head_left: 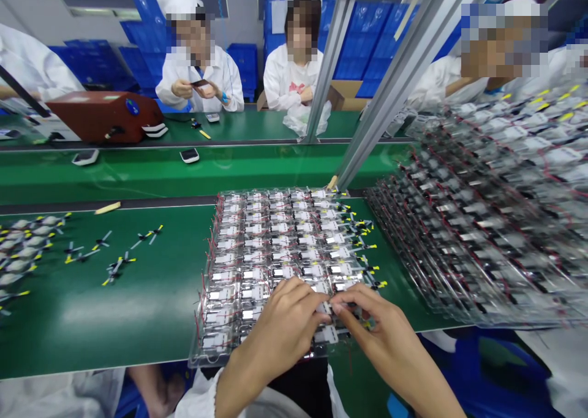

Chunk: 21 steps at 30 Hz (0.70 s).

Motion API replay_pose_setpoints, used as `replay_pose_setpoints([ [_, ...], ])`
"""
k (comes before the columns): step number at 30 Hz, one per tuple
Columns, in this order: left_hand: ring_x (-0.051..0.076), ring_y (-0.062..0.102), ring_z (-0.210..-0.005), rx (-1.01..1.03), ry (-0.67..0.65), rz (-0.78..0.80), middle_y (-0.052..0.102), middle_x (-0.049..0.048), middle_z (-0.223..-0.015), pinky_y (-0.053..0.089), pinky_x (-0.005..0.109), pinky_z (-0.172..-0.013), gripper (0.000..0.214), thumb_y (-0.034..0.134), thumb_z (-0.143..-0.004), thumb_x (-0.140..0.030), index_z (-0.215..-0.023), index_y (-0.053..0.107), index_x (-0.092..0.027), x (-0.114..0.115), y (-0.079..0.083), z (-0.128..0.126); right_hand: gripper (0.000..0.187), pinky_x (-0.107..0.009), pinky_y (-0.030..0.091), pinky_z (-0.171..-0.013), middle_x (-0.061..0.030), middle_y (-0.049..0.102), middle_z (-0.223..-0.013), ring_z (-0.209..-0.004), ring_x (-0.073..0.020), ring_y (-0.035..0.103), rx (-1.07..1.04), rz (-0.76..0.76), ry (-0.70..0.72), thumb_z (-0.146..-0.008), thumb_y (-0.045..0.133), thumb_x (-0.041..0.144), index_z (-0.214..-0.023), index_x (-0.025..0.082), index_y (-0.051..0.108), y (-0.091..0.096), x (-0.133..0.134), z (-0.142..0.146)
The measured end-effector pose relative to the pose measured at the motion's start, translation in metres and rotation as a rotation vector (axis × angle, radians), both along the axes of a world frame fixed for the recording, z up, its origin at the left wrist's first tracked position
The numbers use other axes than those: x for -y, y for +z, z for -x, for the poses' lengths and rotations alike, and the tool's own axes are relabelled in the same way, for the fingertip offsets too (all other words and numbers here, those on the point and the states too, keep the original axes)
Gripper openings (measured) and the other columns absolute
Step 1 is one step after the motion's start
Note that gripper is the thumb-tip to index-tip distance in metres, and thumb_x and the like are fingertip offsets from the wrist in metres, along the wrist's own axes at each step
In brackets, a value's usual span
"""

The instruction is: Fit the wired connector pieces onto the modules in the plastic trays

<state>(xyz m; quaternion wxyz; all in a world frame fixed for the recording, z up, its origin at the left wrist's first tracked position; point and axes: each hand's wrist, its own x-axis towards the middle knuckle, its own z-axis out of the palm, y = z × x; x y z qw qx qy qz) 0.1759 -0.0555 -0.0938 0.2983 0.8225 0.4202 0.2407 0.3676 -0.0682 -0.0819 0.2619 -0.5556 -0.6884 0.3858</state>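
A clear plastic tray (197,353) filled with rows of small white parts with black pieces and thin red wires lies on the green table before me. My left hand (289,317) is over the tray's near right part, thumb and forefinger pinching a small white part (325,307). From the right, my right hand (379,317) meets it, with thumb and forefinger pinched at the part's right end. What sits between those right fingertips is mostly hidden. Yellow-tipped pieces (381,284) stick out along the tray's right edge.
Tall stacked trays (487,222) of similar parts stand at the right. Loose yellow-tipped pieces (118,268) lie on the green table (114,326), with another filled group (27,246) at far left. A metal post (390,93) rises beyond the tray. Co-workers in white sit across the line.
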Motion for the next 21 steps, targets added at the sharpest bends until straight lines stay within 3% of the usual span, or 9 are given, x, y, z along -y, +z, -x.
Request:
replay_pose_setpoints([
  [21, 0.022, 0.052, -0.091, -0.059, -0.025, -0.038, 0.062, 0.0054, -0.091, 0.046, 0.037, -0.083, 0.014, 0.051, -0.097, -0.019, -0.106, 0.062, -0.016, 0.0016, -0.0018, 0.0005, 0.024, -0.032, 0.044, -0.077, -0.0039, 0.062, -0.091, -0.086, -0.021, 0.059, 0.059, 0.005, 0.082, -0.1, 0.045, 0.031, -0.088, 0.022, 0.064, 0.0003, -0.0054, 0.0002],
])
